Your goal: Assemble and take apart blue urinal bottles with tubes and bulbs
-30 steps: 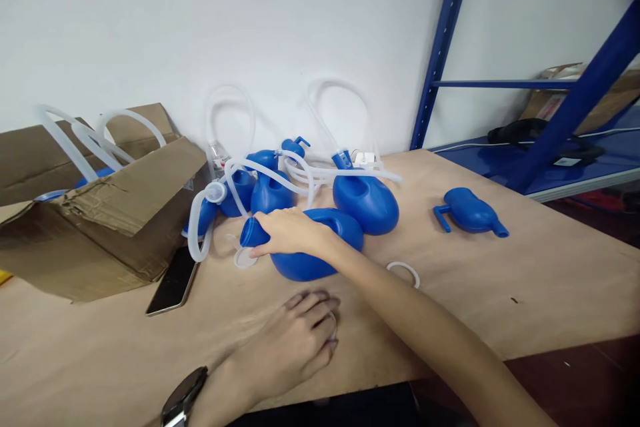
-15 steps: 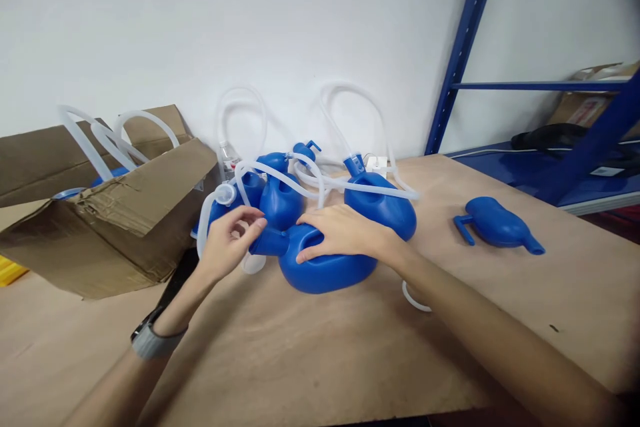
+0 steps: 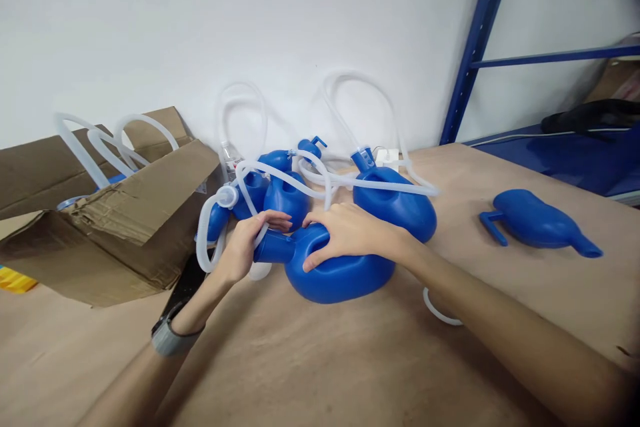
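A blue plastic urinal bottle (image 3: pixel 345 280) lies on its side, its wide neck (image 3: pixel 273 248) pointing left. From above, my right hand (image 3: pixel 345 230) grips its handle and body, the thumb at the handle hole. My left hand (image 3: pixel 253 237) is at the neck's mouth, its fingers stretched out above the neck and holding nothing I can see; whether they touch it is unclear. Clear tubing (image 3: pixel 240 180) loops down behind my left fingers. Close behind stand another blue bottle (image 3: pixel 287 197) and, to the right, a blue bottle (image 3: pixel 400 207) with a tube from its neck.
At left, an open cardboard box (image 3: pixel 115 233) holds blue parts and tubes. A blue piece with a spout and bent handle (image 3: pixel 537 220) lies at right on the wooden table (image 3: pixel 320 360). Near my right forearm is a tube loop (image 3: pixel 440 310). Blue shelving (image 3: pixel 465 67) stands behind right.
My left hand has gone from curled fingers beside the neck's mouth to stretched fingers over the neck. My right hand stays on the bottle. The view has shifted slightly.
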The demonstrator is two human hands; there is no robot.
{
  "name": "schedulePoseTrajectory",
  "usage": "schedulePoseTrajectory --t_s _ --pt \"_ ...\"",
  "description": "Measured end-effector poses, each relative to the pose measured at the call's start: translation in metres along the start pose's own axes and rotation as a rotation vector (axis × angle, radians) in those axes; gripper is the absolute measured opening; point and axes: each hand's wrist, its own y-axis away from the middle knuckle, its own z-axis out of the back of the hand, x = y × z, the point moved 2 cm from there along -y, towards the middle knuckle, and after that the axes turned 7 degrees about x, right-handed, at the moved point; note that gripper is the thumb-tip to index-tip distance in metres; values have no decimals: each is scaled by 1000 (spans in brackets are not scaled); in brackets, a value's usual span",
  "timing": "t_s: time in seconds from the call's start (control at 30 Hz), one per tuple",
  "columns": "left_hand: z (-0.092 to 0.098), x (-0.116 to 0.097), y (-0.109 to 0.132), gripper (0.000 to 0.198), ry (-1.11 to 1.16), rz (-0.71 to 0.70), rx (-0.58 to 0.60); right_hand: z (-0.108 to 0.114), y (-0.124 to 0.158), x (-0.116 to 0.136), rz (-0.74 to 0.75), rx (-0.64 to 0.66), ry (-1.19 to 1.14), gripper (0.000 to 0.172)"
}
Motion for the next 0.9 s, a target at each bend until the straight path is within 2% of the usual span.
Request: schedulePoseTrajectory --t_s 0.2,0.33,0.5,0.63,0.73,0.9 --pt "-7 13 21 48 -106 4 -146 1 2 3 -46 9 0 81" --pt "-4 12 33 51 -222 -12 -166 0 1 1 -38 11 -10 82" --pt "-4 10 16 58 -141 5 -96 -1 -1 -1 -29 5 -14 80" --pt "-11 15 3 63 116 23 -207 0 0 1 -35 -15 3 81" --pt "-16 16 2 66 293 56 -233 0 0 0 -33 -15 6 81" --pt "-14 8 2 66 159 53 -218 0 -1 0 -22 -28 1 78"
